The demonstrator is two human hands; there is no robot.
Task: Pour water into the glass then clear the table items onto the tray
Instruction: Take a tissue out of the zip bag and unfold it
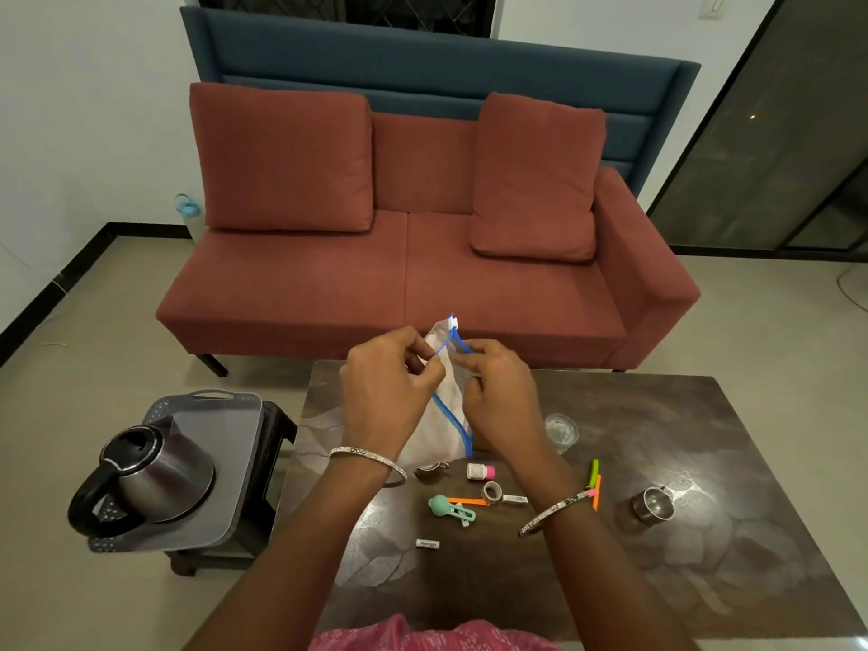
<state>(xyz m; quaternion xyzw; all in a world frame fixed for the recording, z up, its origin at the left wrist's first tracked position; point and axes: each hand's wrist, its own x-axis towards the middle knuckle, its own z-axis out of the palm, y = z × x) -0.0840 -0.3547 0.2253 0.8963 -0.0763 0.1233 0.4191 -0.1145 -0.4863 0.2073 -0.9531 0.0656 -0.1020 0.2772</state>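
The glass (561, 429) is seen standing upright on the dark surface (704, 462), just beside the right wrist; whether it holds water cannot be told. A white zip pouch (446, 415) with a blue zipper edge is held up above the surface: its opening is pinched on one side by the left hand (385, 392) and on the other by the right hand (498, 392). Below the pouch, a small white bottle (480, 471) with a pink cap, a tape roll (492, 491) and a teal clip (451, 508) are scattered close together. A steel cup (653, 505) is set well apart to the right. The grey tray (225, 415) is laid on a black stool (277, 429) left of the surface, and a steel kettle (150, 476) is placed on it.
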